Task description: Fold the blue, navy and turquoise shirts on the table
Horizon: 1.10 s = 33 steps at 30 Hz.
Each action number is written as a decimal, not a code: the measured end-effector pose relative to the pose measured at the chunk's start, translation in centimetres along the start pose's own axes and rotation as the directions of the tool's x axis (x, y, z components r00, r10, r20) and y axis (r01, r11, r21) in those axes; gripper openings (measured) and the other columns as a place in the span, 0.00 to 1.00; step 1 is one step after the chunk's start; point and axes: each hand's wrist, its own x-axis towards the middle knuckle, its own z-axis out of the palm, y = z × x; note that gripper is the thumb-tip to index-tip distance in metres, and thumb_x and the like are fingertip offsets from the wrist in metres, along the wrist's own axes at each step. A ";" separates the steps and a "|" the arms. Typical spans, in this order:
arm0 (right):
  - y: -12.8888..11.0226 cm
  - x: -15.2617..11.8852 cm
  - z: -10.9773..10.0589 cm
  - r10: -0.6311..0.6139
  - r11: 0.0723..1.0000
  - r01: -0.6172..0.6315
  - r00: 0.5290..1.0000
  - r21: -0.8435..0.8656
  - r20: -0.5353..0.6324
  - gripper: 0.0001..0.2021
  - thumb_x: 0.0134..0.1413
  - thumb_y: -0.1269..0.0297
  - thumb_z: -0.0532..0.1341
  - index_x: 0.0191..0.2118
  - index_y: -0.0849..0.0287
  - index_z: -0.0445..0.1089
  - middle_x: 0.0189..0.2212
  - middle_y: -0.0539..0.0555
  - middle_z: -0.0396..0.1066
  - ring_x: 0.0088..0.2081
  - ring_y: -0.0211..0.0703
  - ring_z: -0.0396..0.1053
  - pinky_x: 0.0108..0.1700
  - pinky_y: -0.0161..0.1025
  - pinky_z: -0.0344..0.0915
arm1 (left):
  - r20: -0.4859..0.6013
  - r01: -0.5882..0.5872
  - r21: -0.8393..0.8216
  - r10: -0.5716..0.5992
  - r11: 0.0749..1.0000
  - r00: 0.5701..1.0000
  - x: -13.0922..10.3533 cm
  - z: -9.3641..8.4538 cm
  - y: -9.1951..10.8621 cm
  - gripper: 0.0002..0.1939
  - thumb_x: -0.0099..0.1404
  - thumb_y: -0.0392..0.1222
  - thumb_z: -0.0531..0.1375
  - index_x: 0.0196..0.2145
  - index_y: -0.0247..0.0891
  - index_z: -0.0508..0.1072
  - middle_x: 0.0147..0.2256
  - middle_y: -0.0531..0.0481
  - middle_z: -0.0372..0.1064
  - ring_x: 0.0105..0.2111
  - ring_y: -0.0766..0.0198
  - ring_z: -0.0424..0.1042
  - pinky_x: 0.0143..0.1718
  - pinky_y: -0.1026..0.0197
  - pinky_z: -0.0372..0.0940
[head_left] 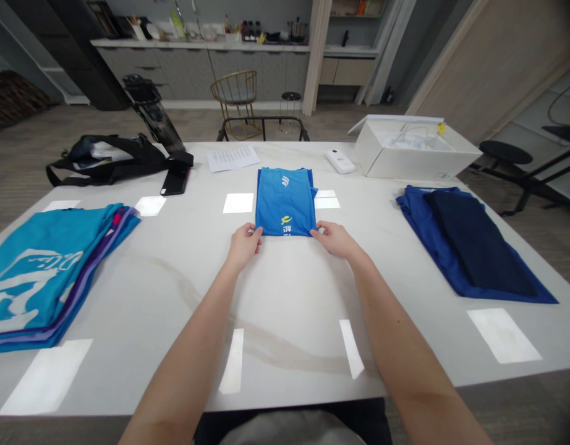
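**A:** Hands status?

**B:** Left hand (244,245) sits on the near-left corner of the folded blue shirt (285,201), fingers (256,233) curled narrow and pinching the hem. Right hand (336,238) mirrors it on the near-right corner, fingers (318,232) pinched on the edge too.

**A:** Shirt location?

**B:** Centre of frame, flat on the white surface (285,309), folded to a narrow rectangle. White logo near its far end, yellow mark near the hem between both hands.

**A:** Anything touching it?

**B:** Only the hands. Rest is well apart.

**A:** List it.

**B:** Left of frame: stack of teal and purple garments (48,275) at the surface edge. Right of frame: dark navy garment (480,247) lying on a royal blue one (421,216). Upper right: open white box (415,154), small white device (339,161) just beside it. Upper centre: printed sheet (232,157), beyond the shirt. Upper left: black bag (113,159), phone (175,181) near it.

**A:** Background?

**B:** Gold wire chair (236,93) behind the surface, kitchen counter (201,44) along the back wall.
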 end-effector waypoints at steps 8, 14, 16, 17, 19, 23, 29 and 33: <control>-0.5 -0.6 -0.2 0.132 0.958 -0.158 0.984 0.241 0.122 0.11 0.63 0.58 0.62 0.47 0.57 0.71 0.18 0.43 0.65 0.15 0.33 0.57 0.19 0.31 0.52 | 0.084 0.045 0.053 -0.049 0.998 0.995 -0.1 0.0 0.2 0.10 0.64 0.48 0.61 0.35 0.39 0.71 0.22 0.54 0.71 0.14 0.70 0.63 0.15 0.68 0.54; 0.0 -0.1 0.5 0.278 0.919 -0.264 0.961 0.294 -0.007 0.14 0.67 0.56 0.59 0.31 0.58 0.68 0.16 0.47 0.67 0.15 0.32 0.58 0.18 0.30 0.53 | -0.022 0.059 0.076 -0.058 0.995 0.998 -0.2 0.0 0.1 0.14 0.63 0.51 0.59 0.26 0.39 0.70 0.23 0.52 0.71 0.16 0.69 0.65 0.16 0.66 0.56; -0.1 -0.1 0.7 0.304 0.927 -0.283 0.952 0.247 -0.048 0.17 0.67 0.54 0.58 0.28 0.58 0.68 0.17 0.49 0.68 0.15 0.33 0.60 0.19 0.30 0.55 | -0.054 0.076 0.107 -0.070 0.991 0.996 -0.3 0.0 0.0 0.13 0.62 0.49 0.59 0.26 0.39 0.72 0.22 0.51 0.72 0.16 0.68 0.66 0.18 0.65 0.58; -0.1 -0.1 0.8 0.312 0.930 -0.291 0.948 0.224 -0.066 0.19 0.67 0.54 0.58 0.27 0.58 0.68 0.17 0.50 0.69 0.15 0.33 0.61 0.19 0.30 0.56 | -0.070 0.081 0.133 -0.072 0.988 0.995 -0.3 -0.1 -0.1 0.12 0.62 0.48 0.59 0.26 0.39 0.72 0.21 0.51 0.72 0.17 0.67 0.66 0.19 0.65 0.59; -0.2 -0.2 0.8 0.322 0.935 -0.301 0.942 0.185 -0.095 0.20 0.67 0.53 0.59 0.25 0.58 0.69 0.18 0.52 0.71 0.16 0.34 0.63 0.20 0.31 0.58 | -0.091 0.073 0.208 -0.055 0.975 0.994 -0.3 -0.1 0.0 0.14 0.62 0.50 0.59 0.24 0.39 0.73 0.18 0.52 0.70 0.17 0.65 0.68 0.22 0.63 0.62; -0.1 -0.2 0.8 0.328 0.931 -0.302 0.938 0.204 -0.109 0.18 0.66 0.52 0.59 0.28 0.58 0.71 0.19 0.52 0.73 0.17 0.34 0.64 0.21 0.30 0.59 | -0.096 0.024 0.299 0.005 0.954 0.995 -0.6 -0.1 0.3 0.20 0.64 0.58 0.58 0.22 0.40 0.71 0.17 0.51 0.70 0.18 0.63 0.69 0.26 0.62 0.63; -0.4 -0.5 0.6 0.347 0.934 -0.334 0.933 0.127 -0.101 0.17 0.62 0.58 0.59 0.23 0.58 0.71 0.20 0.56 0.74 0.20 0.38 0.67 0.25 0.33 0.61 | -0.115 0.067 0.475 -0.014 0.878 0.993 -1.1 -0.2 0.9 0.14 0.63 0.50 0.59 0.23 0.42 0.72 0.21 0.45 0.73 0.25 0.55 0.74 0.31 0.58 0.64; -1.3 -1.2 0.9 0.284 0.945 -0.309 0.936 -0.102 -0.207 0.13 0.59 0.59 0.60 0.25 0.57 0.73 0.23 0.59 0.76 0.28 0.46 0.73 0.30 0.36 0.62 | -0.161 0.073 0.669 0.048 0.740 0.986 -1.5 -0.1 1.1 0.11 0.62 0.49 0.58 0.30 0.42 0.76 0.33 0.38 0.78 0.37 0.46 0.77 0.36 0.55 0.65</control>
